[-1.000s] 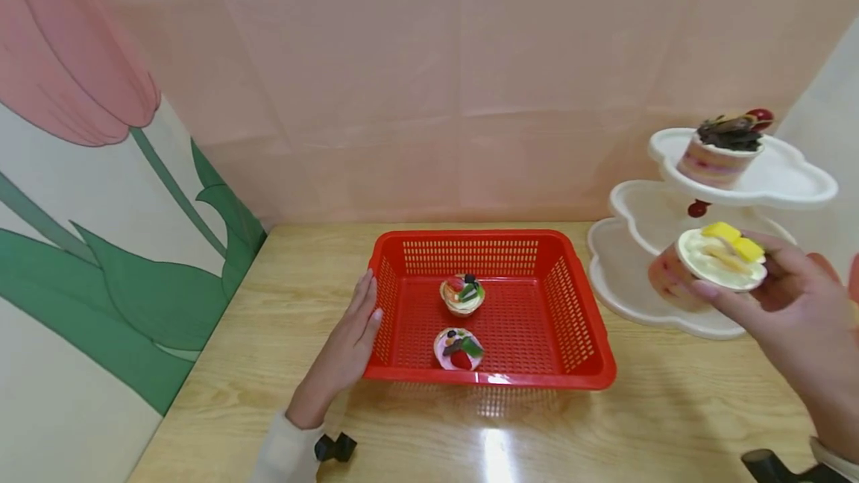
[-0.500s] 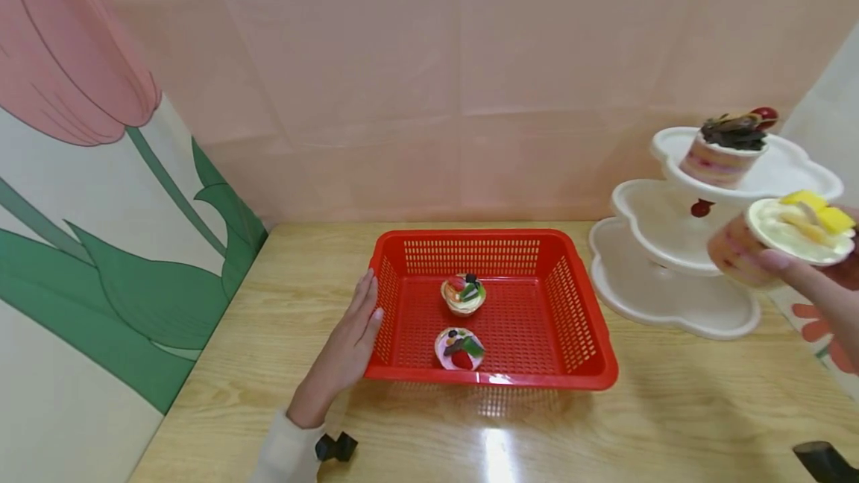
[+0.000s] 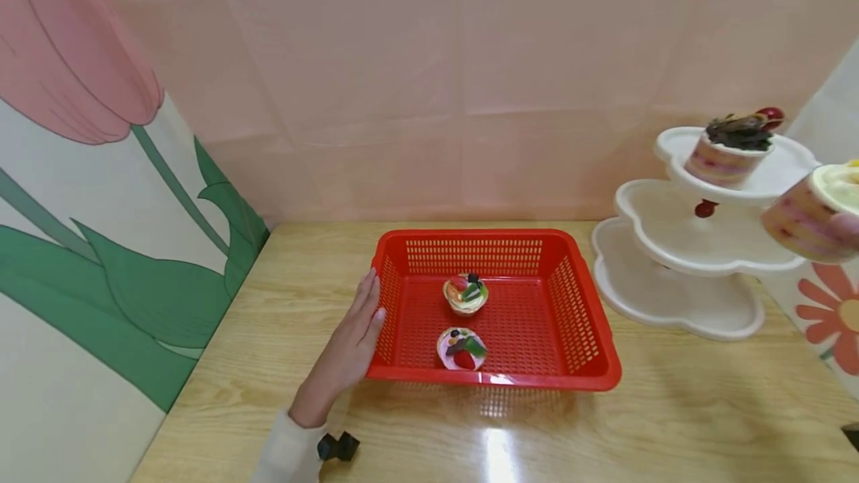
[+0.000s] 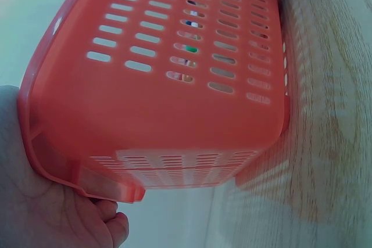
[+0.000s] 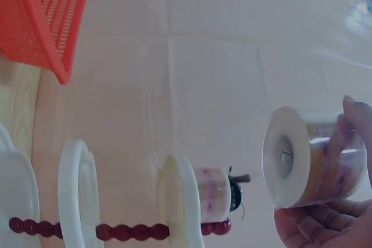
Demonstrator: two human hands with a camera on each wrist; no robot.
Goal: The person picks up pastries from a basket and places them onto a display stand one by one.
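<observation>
My left hand (image 3: 345, 349) rests with straight fingers along the left side of the red plastic basket (image 3: 564, 378); in the left wrist view, the palm lies under its rim. Two small fruit-topped cupcakes are in the basket, a cream one (image 3: 466, 297) and a pink one (image 3: 461, 349). Fingers and thumb of my right hand (image 5: 325, 225) grip a clear cup of layered cake (image 3: 805, 222) with a cream top, raised beside the top tier of a white stand (image 3: 671, 300). In the head view most of that hand is beyond the right edge.
On the stand's top tier sits another layered cake cup (image 3: 725, 162) with dark chocolate topping and a cherry. Red beads (image 5: 131, 232) form the post between tiers. The wooden table (image 3: 228, 408) meets a pink backdrop (image 3: 376, 95) behind.
My right hand has carried the cake cup rightward and upward, from in front of the lower tiers to beside the top tier. My left hand stays on the basket.
</observation>
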